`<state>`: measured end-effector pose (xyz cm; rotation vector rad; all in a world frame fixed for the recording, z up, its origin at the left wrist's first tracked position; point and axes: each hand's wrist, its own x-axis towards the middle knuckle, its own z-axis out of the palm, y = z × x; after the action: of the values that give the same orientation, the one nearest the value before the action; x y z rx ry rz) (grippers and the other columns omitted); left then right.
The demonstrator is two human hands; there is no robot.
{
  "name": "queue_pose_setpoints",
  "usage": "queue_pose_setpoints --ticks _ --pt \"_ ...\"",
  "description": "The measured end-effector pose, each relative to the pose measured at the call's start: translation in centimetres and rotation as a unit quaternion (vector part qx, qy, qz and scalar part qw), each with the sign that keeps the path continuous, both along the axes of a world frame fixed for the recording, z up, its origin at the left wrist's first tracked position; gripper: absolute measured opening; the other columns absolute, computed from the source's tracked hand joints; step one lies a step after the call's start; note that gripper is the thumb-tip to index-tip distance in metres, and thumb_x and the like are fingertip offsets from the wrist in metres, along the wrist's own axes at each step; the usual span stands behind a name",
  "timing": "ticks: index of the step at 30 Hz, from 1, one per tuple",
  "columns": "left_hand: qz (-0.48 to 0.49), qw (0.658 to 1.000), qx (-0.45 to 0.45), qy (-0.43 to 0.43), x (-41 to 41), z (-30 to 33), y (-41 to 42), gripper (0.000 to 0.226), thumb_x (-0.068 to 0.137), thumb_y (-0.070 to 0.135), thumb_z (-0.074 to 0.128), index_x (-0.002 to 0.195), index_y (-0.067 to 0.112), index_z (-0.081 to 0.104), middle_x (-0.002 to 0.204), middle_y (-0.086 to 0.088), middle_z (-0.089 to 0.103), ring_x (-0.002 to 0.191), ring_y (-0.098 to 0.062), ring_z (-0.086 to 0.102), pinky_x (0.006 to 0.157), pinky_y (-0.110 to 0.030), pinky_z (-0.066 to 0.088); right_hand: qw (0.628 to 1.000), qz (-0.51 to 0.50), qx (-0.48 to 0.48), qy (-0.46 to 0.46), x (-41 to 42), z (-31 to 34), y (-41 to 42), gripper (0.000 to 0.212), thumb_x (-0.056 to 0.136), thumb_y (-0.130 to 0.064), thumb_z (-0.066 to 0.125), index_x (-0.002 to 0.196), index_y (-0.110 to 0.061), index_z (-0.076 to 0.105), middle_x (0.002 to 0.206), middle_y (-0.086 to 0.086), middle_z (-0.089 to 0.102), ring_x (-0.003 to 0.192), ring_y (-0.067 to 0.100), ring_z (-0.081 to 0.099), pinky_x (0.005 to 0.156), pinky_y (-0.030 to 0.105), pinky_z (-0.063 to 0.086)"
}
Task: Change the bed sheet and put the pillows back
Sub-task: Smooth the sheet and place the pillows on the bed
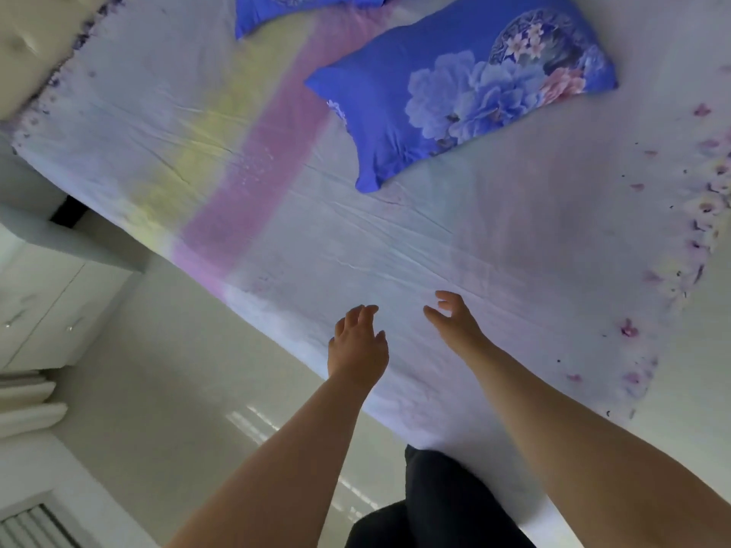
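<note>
A pale bed sheet [356, 239] with a yellow and pink stripe and small flower prints along its border lies spread over the bed. Two blue flowered pillows rest on it: one pillow [466, 89] lies in full view, the second pillow [300, 9] is cut off by the top edge. Both bare arms reach out over the near side of the sheet. The left hand [358, 346] and right hand [455, 322] hover close together, fingers loosely spread, holding nothing. A white cabinet [43, 302] stands on the pale floor [190, 389] beside the bed
</note>
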<state>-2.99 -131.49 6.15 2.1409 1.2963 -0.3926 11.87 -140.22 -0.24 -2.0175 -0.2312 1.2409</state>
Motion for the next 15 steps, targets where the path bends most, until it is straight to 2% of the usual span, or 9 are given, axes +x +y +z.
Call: queue_pose_setpoints --ticks 2,4,7,12,14,15 --pt "-0.013 1.000 0.006 0.023 1.4 -1.4 2.1 0.049 0.097 0.029 0.042 0.144 0.029 0.027 0.154 0.006 0.022 0.141 -0.018 0.022 0.112 -0.039 0.028 0.999 0.037 -0.011 -0.033 2.0 -2.2 2.4 0.053 0.090 -0.028 0.061 0.138 -0.018 0.041 0.141 0.009 0.038 0.129 0.023 0.043 0.101 0.030 0.038" --pt "-0.017 0.999 0.018 0.040 2.7 -3.1 4.1 0.052 0.097 0.030 0.043 0.146 0.031 0.024 0.156 0.007 0.017 0.143 -0.017 0.017 0.114 -0.039 0.023 0.995 0.067 -0.021 -0.070 4.4 -4.8 4.6 0.057 0.089 -0.028 0.062 0.140 -0.020 0.040 0.145 0.010 0.032 0.134 0.025 0.036 0.111 0.034 0.030" --pt "-0.039 0.998 0.036 0.046 5.0 -6.5 6.9 0.056 0.096 0.029 0.044 0.147 0.031 0.020 0.158 0.006 0.010 0.145 -0.019 0.012 0.116 -0.041 0.020 0.981 0.101 -0.059 -0.157 9.0 -8.8 7.1 0.064 0.088 -0.034 0.062 0.145 -0.023 0.034 0.151 0.010 0.027 0.139 0.028 0.026 0.113 0.037 0.022" --pt "-0.108 0.991 0.066 0.033 6.9 -12.2 9.8 0.064 0.097 0.028 0.043 0.151 0.030 0.008 0.160 0.007 -0.003 0.148 -0.018 -0.001 0.119 -0.039 0.009 0.951 0.140 -0.090 -0.260 15.0 -13.9 9.3 0.079 0.085 -0.037 0.064 0.150 -0.024 0.020 0.158 0.005 0.014 0.144 0.029 0.014 0.115 0.046 0.024" --pt "-0.135 0.987 0.081 0.017 6.6 -14.7 11.0 0.067 0.097 0.026 0.044 0.151 0.030 0.005 0.160 0.006 -0.004 0.148 -0.018 0.000 0.119 -0.039 0.009 0.944 0.115 -0.110 -0.288 17.1 -15.5 10.3 0.081 0.085 -0.037 0.064 0.151 -0.023 0.017 0.159 0.005 0.011 0.145 0.029 0.011 0.115 0.047 0.022" --pt "-0.147 0.986 0.085 0.006 6.3 -15.8 11.8 0.066 0.097 0.024 0.043 0.152 0.030 0.006 0.160 0.006 -0.003 0.148 -0.019 0.001 0.119 -0.038 0.010 0.947 0.072 -0.122 -0.289 18.0 -16.1 10.9 0.081 0.086 -0.037 0.062 0.151 -0.023 0.016 0.159 0.005 0.010 0.145 0.029 0.011 0.115 0.047 0.022"
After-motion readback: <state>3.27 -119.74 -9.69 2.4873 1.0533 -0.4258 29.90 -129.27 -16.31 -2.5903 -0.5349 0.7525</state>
